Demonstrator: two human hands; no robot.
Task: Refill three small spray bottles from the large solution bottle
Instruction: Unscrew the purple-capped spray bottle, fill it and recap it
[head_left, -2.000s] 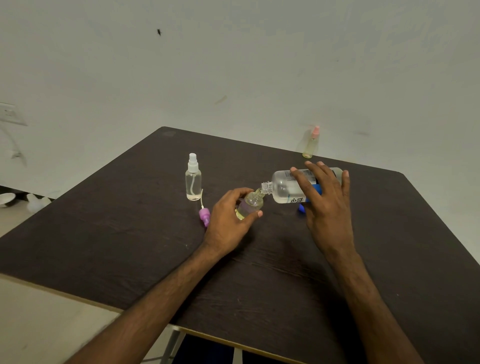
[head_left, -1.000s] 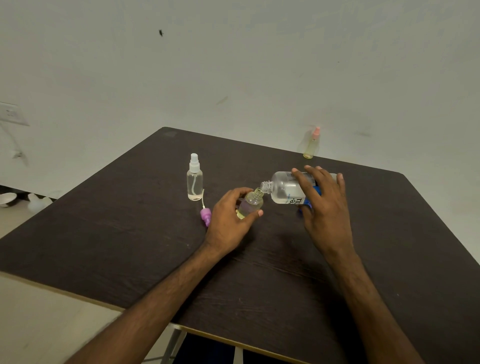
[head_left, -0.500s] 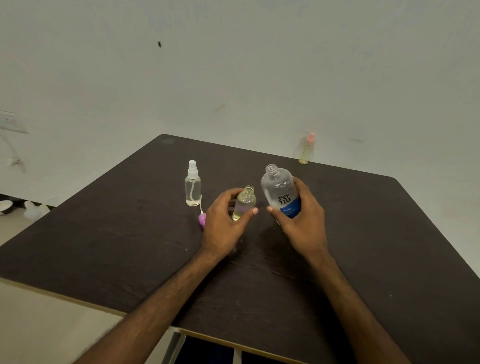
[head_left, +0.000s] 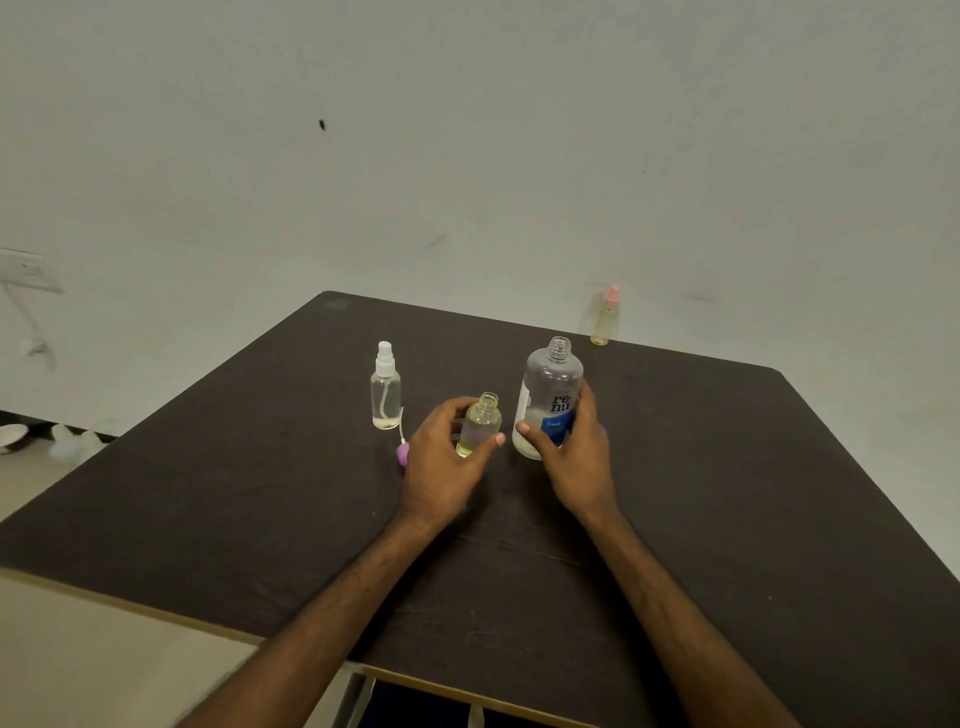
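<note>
**Tiny open bottle looks tippy, big one looks slick**

The left hand (head_left: 441, 467) wraps the uncapped small spray bottle (head_left: 480, 423) round its belly, mid table (head_left: 727, 519). The right hand (head_left: 576, 457) grips the large solution bottle (head_left: 550, 395) low on its label, upright just beside it. Both look like light, smooth plastic, so low firm holds probably beat grabbing necks.

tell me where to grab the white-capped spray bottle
Probably round the clear cylindrical body of the white-capped spray bottle, below the narrow pump top. It stands upright, so come in level from its left or front: the purple spray head lies by its right base on the table.
</note>
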